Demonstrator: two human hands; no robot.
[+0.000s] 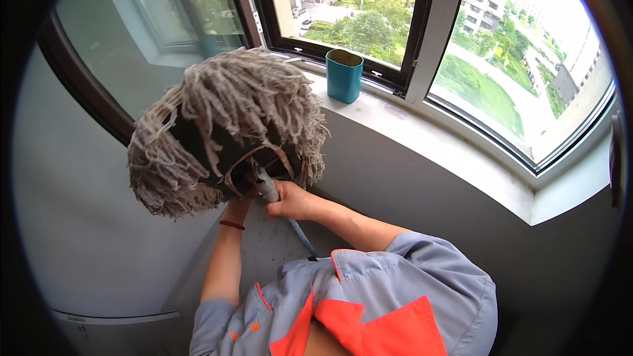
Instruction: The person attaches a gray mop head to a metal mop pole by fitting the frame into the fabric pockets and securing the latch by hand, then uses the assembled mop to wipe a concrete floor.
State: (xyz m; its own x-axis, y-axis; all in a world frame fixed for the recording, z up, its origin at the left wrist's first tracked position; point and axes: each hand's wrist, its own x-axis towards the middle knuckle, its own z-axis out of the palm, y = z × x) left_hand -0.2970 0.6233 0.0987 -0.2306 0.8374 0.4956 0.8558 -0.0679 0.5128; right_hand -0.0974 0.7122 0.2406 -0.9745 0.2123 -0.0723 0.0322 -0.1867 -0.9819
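Note:
A large flat mop head [244, 92] with shaggy grey-beige strands hangs raised in front of me, its dark backing and tan straps turned partly toward me. My right hand [290, 200] is closed around the grey socket [266, 186] at the top of the mop's pole. Below that hand the thin blue-grey pole [302, 236] slants down toward my body. My left hand [241, 203], a dark red beaded bracelet [231, 225] at its wrist, reaches up beneath the mop head beside the socket. The mop head and straps hide its fingers.
A teal open-topped container [344, 76] stands on the white window sill [428, 133], right of the mop head. Behind it is a dark-framed window [417, 26]. An open sash [158, 20] stands at the left. Grey wall [422, 184] drops below the sill.

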